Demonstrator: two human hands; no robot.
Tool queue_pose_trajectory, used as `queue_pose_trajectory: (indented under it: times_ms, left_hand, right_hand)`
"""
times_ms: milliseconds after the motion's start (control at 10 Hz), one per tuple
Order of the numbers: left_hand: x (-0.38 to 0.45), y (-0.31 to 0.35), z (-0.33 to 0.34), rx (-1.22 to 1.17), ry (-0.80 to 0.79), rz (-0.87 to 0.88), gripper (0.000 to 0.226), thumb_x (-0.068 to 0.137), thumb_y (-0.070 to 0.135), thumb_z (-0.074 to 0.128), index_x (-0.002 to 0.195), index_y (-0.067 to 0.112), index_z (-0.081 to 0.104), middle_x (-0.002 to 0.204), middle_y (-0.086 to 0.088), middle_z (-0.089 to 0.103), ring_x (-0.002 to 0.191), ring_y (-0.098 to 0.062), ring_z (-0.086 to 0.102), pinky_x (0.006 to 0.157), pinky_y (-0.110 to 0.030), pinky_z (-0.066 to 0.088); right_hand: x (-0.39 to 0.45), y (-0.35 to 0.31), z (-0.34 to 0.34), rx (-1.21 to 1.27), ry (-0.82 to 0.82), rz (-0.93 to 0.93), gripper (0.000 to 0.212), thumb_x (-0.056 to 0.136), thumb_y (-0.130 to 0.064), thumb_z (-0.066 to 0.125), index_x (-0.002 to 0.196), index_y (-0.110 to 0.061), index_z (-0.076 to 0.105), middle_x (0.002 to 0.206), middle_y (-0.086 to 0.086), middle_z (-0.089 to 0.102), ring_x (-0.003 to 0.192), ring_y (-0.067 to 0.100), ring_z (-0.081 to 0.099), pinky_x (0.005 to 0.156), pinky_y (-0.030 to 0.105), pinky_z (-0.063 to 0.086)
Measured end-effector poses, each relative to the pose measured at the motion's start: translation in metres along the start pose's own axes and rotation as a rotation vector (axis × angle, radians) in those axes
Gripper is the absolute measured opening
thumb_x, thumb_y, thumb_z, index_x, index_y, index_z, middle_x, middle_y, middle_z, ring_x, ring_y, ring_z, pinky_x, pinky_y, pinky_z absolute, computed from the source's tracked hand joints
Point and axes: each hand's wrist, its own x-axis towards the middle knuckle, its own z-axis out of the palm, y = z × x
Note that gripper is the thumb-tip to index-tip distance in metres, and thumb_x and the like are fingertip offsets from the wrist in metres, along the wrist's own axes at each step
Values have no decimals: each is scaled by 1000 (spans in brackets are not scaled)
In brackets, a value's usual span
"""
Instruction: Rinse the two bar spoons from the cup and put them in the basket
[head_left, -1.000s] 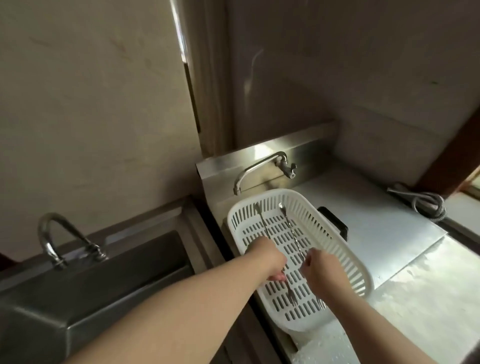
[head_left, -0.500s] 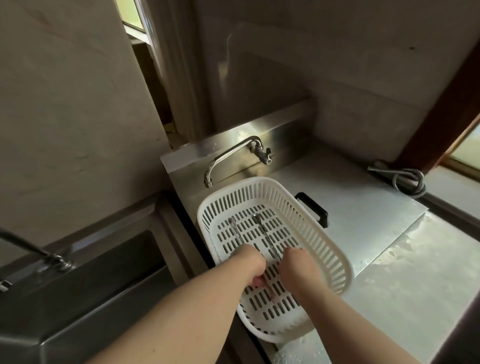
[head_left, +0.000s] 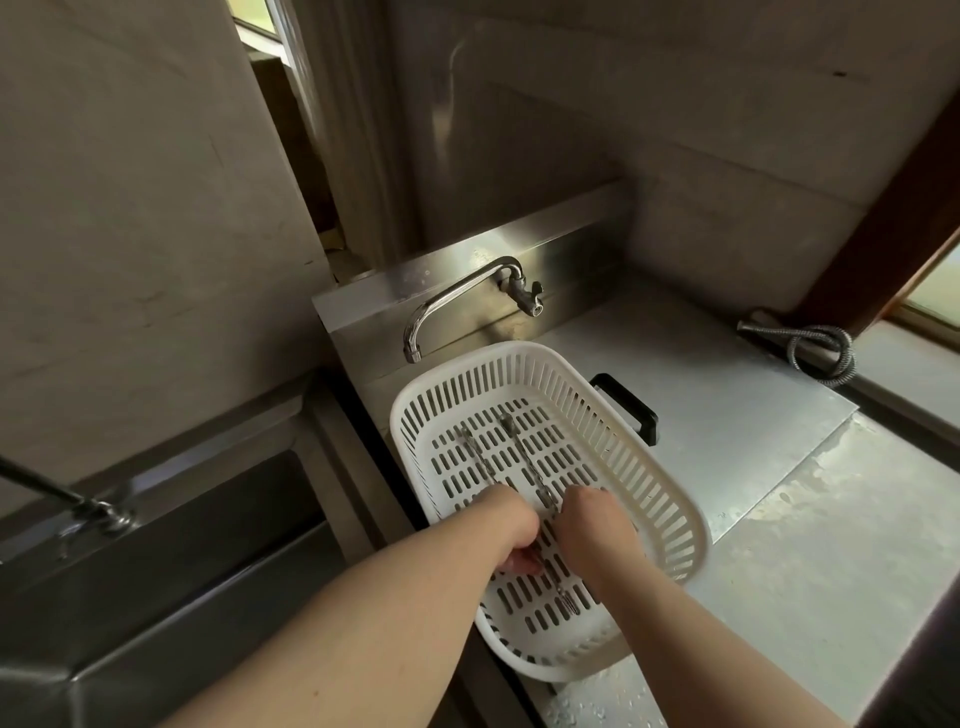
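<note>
Both thin twisted-steel bar spoons lie lengthwise on the slotted floor of the white oval plastic basket (head_left: 670, 499), which sits on the wet stainless-steel bench (head_left: 727, 415) just near of a chrome wall tap (head_left: 457, 296). Left bar spoon (head_left: 475, 457) and right bar spoon (head_left: 527, 462) run roughly parallel, far ends toward the tap; near ends pass under the hands.

Left hand (head_left: 506, 535): fingers curled down, tips seemingly pinched on a spoon stem near the basket floor; which spoon, cannot tell. Right hand (head_left: 597, 530): curled loosely over the right spoon's stem; whether it is gripping or only resting on it is hidden by the knuckles.

Judged stage: placement, release pending.

Risks from here:
- Forked near end (head_left: 569, 605) of one spoon lies over the slots. It could drop into a slot and snag, so that lifting the hands drags the spoon or tips the light basket.
- Stems are thin, probably wet. A slip on release may roll one spoon against the other.
- Basket's near end seems to overhang the bench edge. Downward pressure there could tilt it toward the gap beside the steel sink (head_left: 208, 545) at left.
- Wet bench gives little grip, so a sideways push may slide the basket against the black handle (head_left: 631, 410) at right.
</note>
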Motion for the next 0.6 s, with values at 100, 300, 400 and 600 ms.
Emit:
queue_pose_trajectory:
  times_ms: [100,300,400,600]
  left_hand:
    - [3,2,-1,45,-23,-10,22,94,6,54,110,-4,66,99,-18,74,63,-26,68,82,-38,59]
    - [0,3,-1,108,-58,-37,25,94,8,56,114,-5,63,107,-19,73,70,-26,69,85,-35,58]
    - [-5,2,-3,56,-16,17,21,92,9,58,110,-1,63,100,-17,73,82,-27,74,80,-37,60]
    - [-26,2,-17,220,339,414,14,90,21,51,101,13,54,92,-4,63,72,-20,63,50,-28,49]
  right_hand:
    - [2,0,0,-3,5,0,16,87,1,51,82,-14,51,74,-2,48,70,18,55,59,28,43]
    - [3,4,4,14,35,-11,20,88,0,49,77,-17,48,70,-5,44,56,8,44,44,22,32]
    - [2,6,7,31,54,-12,18,87,-1,50,78,-17,48,72,-5,44,63,12,50,51,24,37]
    - [-6,8,3,86,69,12,24,91,-6,47,73,-21,46,80,-3,55,71,12,56,66,26,52]
